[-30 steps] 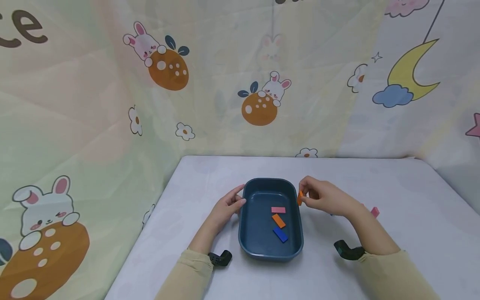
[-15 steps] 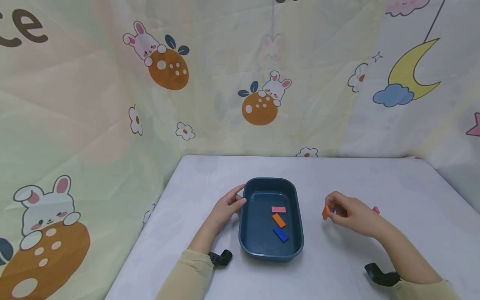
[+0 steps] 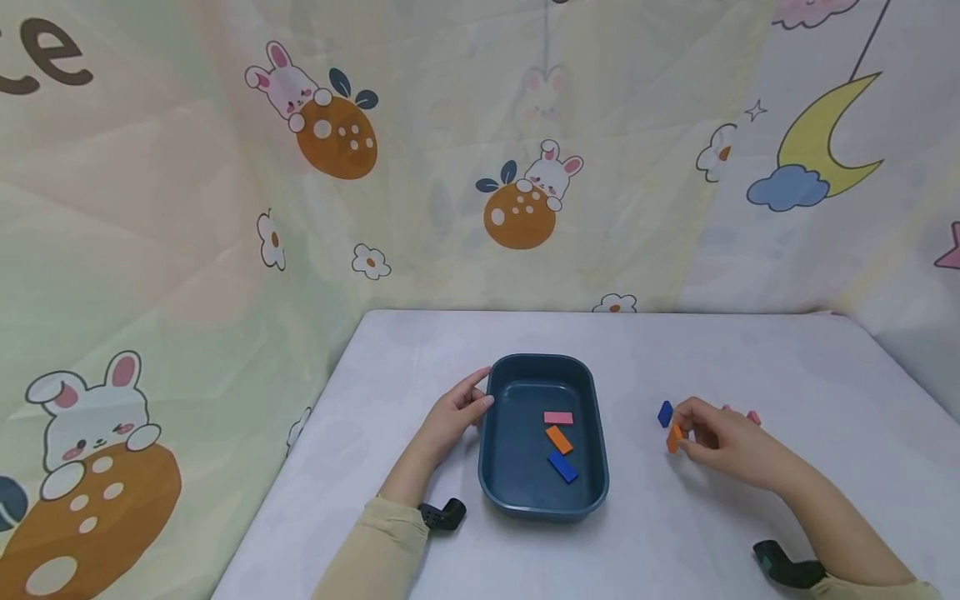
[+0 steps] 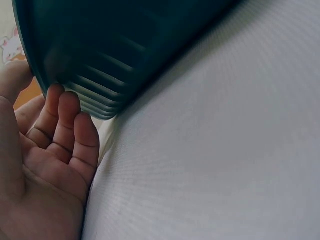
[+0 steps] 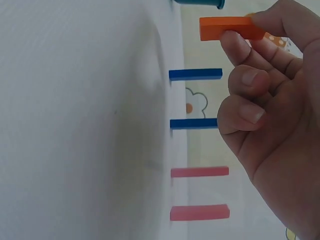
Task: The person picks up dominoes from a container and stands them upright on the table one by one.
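Observation:
My right hand (image 3: 731,446) pinches an orange domino block (image 3: 674,438) between thumb and fingers, holding it upright close over the table. Just beyond it stands a blue domino block (image 3: 665,414). In the right wrist view a second blue block (image 5: 194,123) and two pink blocks (image 5: 200,172) stand in a spaced row beside the hand, partly hidden by it in the head view. My left hand (image 3: 442,425) rests against the left side of a dark blue tray (image 3: 510,454), its thumb at the rim and its relaxed fingertips on the outer wall.
Inside the tray lie a pink block (image 3: 558,417), an orange block (image 3: 558,439) and a blue block (image 3: 562,467). A white cloth covers the table (image 3: 420,350). A printed curtain (image 3: 420,167) hangs behind it.
My right hand has moved from the tray's right rim rightward and down toward the standing row, carrying the orange domino block. The left hand stays at the tray.

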`<state>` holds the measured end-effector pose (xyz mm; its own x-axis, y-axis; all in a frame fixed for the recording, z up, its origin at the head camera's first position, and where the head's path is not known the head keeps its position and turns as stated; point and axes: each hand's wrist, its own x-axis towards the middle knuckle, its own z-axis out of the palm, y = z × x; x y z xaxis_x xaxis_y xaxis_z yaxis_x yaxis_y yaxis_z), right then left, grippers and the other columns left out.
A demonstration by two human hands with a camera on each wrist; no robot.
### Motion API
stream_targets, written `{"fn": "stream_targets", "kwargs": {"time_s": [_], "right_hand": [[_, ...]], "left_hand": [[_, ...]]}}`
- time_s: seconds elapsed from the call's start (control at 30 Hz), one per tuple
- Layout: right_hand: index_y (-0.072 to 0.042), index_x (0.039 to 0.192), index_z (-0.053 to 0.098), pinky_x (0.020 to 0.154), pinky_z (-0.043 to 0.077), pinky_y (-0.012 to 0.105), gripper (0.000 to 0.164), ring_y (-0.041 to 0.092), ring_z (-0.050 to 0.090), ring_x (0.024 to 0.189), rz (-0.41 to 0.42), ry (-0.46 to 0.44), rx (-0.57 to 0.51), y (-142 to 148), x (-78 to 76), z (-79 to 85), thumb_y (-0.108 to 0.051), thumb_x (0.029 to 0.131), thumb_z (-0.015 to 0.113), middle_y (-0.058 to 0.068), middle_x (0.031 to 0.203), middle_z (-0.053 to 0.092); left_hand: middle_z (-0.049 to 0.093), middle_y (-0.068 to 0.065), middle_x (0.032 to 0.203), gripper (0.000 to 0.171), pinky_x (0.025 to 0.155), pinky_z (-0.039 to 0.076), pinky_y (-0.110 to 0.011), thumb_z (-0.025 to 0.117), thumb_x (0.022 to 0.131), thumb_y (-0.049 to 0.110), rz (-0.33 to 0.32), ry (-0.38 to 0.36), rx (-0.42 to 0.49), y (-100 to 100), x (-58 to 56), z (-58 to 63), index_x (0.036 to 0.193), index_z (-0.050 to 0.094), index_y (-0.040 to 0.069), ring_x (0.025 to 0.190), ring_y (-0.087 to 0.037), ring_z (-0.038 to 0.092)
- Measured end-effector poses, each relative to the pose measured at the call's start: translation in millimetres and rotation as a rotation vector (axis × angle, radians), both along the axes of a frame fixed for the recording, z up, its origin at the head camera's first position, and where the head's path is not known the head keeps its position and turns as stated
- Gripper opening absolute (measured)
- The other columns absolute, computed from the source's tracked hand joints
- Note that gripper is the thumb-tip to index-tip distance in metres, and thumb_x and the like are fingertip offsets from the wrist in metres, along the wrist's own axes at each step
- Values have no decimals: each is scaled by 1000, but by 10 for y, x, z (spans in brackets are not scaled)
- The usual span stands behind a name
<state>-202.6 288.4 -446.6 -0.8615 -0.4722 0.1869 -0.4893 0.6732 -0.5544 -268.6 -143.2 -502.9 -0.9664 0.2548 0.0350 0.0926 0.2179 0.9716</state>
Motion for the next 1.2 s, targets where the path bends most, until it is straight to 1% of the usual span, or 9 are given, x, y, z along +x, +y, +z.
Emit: {"fn": "stream_targets", "kwargs": {"time_s": [0.23, 0.4, 0.47, 0.7, 0.73, 0.8, 0.97, 1.03, 1.2], "right_hand": [[-24, 105, 56, 55, 35, 20, 28, 0, 44, 64, -7, -5, 19, 95, 5, -86, -7, 88, 70, -10, 74, 48], [-26, 104, 56, 55, 37, 20, 31, 0, 44, 66, -1, 8, 13, 132, -4, -127, -5, 86, 71, -12, 76, 49], [-25, 104, 56, 55, 37, 20, 31, 0, 44, 65, 0, -6, 13, 141, -8, -139, -5, 86, 71, -11, 74, 48], [-20, 106, 55, 58, 39, 21, 24, 0, 45, 63, -7, -108, 60, 145, -21, -150, -12, 89, 70, -9, 78, 54], [-20, 107, 55, 58, 39, 21, 24, 0, 45, 63, -10, -112, 65, 144, -20, -152, -12, 89, 70, -8, 76, 53], [-19, 107, 55, 58, 40, 21, 23, 0, 46, 63, -7, -113, 70, 146, -20, -157, -14, 90, 70, -6, 78, 54], [-20, 107, 54, 59, 41, 20, 24, 0, 46, 67, -1, -105, 76, 159, -26, -192, -14, 91, 70, -7, 87, 56], [-20, 107, 54, 60, 41, 20, 25, 0, 47, 68, -9, -112, 84, 162, -33, -201, -13, 90, 70, -9, 87, 54], [-19, 108, 53, 62, 42, 20, 25, 0, 48, 71, -20, -133, 98, 159, -44, -204, -14, 90, 70, -8, 86, 54]], "left_hand": [[63, -4, 100, 57, 81, 50, -34, 67, 91, 47, -3, -6, 6, 0, -3, 3, 144, 47, 40, 82, -20, 61], [64, -5, 100, 57, 83, 49, -35, 67, 91, 47, -2, 0, 5, 5, 1, 6, 143, 47, 41, 83, -21, 61], [63, -5, 100, 57, 83, 49, -35, 67, 91, 47, -3, 2, 7, 5, 2, 7, 144, 47, 40, 83, -21, 61], [63, -5, 99, 59, 82, 50, -35, 68, 90, 49, -4, -4, 14, 1, 9, 7, 144, 47, 38, 82, -20, 61], [63, -5, 100, 60, 82, 50, -35, 68, 90, 49, -5, -4, 14, 2, 9, 6, 145, 47, 38, 82, -20, 61], [63, -5, 100, 60, 82, 50, -35, 68, 90, 50, -5, -5, 15, 3, 7, 3, 145, 47, 38, 83, -20, 61], [63, -5, 100, 61, 82, 50, -34, 68, 89, 51, -2, -10, 10, 6, 5, 1, 145, 47, 39, 83, -20, 61], [63, -4, 100, 60, 82, 50, -34, 68, 89, 51, -1, -11, 5, 7, 8, 5, 144, 47, 39, 83, -19, 61], [63, -4, 99, 56, 81, 50, -33, 65, 94, 43, -1, -4, 1, 10, 17, 26, 146, 47, 35, 82, -17, 61]]}}
